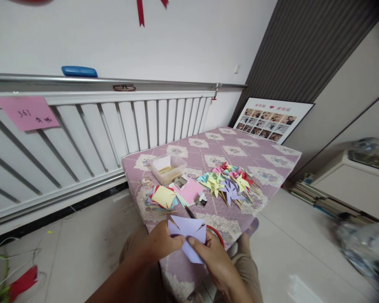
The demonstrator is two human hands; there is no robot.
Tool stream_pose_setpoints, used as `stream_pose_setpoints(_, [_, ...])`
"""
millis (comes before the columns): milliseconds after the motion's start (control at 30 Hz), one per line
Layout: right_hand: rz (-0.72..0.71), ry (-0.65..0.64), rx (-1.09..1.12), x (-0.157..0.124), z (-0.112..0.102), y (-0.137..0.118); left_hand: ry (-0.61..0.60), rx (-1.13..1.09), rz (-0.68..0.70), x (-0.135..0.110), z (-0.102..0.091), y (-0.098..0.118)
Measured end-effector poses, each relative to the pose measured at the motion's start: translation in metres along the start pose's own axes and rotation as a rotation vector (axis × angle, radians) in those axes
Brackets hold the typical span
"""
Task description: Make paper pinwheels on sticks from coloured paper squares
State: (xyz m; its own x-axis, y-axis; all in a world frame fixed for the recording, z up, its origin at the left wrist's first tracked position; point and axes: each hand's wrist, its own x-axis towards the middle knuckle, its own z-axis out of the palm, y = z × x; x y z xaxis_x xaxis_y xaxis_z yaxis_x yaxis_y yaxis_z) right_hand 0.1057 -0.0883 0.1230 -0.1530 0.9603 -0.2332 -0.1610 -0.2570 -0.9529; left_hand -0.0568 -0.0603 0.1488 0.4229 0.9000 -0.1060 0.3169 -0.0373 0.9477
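Between my two hands is a purple paper square (187, 225) with slits cut in from its corners, held above the near end of the table. My left hand (164, 240) pinches its left side, thumb on top. On the other side my right hand (213, 251) grips the paper with its thumb near the middle. The lower part of the sheet looks bent. Just beyond lie scissors with red handles (217, 232), partly hidden behind the paper and my right hand. A stack of coloured paper squares (163, 197), a yellow one on top, lies farther left.
Finished paper pinwheels on sticks (230, 191) are heaped at the right of the flowered tablecloth (205, 143). A plastic box (154, 170) with sticks and pink paper (191, 191) lie behind the stack. A radiator (139, 122) runs along the left.
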Motion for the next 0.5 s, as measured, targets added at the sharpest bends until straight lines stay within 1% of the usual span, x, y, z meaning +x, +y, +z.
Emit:
stream_pose_setpoints(67, [0.016,0.021,-0.03,0.003,0.0,0.008,-0.004,0.02,0.01,-0.001,-0.001,0.004])
stream_pose_setpoints(200, [-0.045,0.104,-0.068,0.007,0.0,0.017,0.013,0.023,-0.025,-0.003,-0.003,0.01])
stream_pose_setpoints(333, [-0.061,0.155,-0.08,0.01,0.002,0.021,0.022,-0.03,-0.077,0.0,-0.004,0.004])
stream_pose_setpoints(367, [-0.052,0.188,-0.065,0.011,0.003,0.023,0.026,-0.07,-0.082,0.001,-0.004,0.001])
stream_pose_setpoints(433, [-0.037,0.277,-0.005,0.013,0.004,0.026,0.069,-0.212,-0.069,0.002,-0.001,-0.006])
stream_pose_setpoints(500, [-0.037,0.34,0.077,0.016,0.005,0.029,0.152,-0.393,-0.066,0.003,0.006,-0.016])
